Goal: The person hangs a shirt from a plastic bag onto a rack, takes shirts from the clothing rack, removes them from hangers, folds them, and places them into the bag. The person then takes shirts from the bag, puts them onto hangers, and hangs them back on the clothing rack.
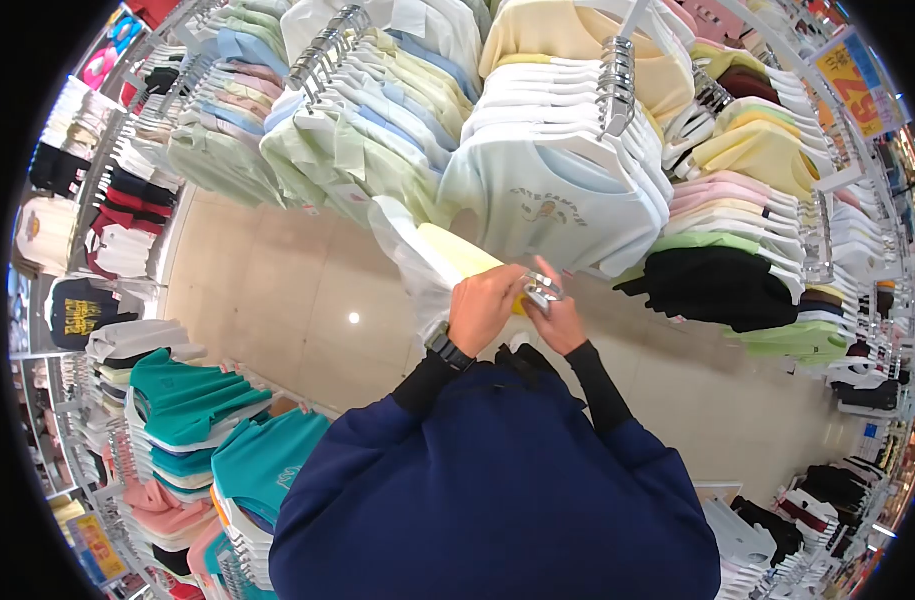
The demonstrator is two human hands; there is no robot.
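Observation:
My left hand, with a black watch at its wrist, is closed around a yellow folded garment. A clear plastic bag hangs beside and partly around the garment. Close by on the right, my right hand has its fingers bent around a shiny silver metal piece, whose exact kind I cannot make out. Both hands are nearly touching, in front of a pale blue printed T-shirt hanging on the rack. A bit of yellow shows between them.
Pale green shirts hang left of the blue T-shirt. A black garment hangs at the right. Teal shirts stand on a rack at lower left. Beige tiled floor lies between the racks. Price signs stand at the edges.

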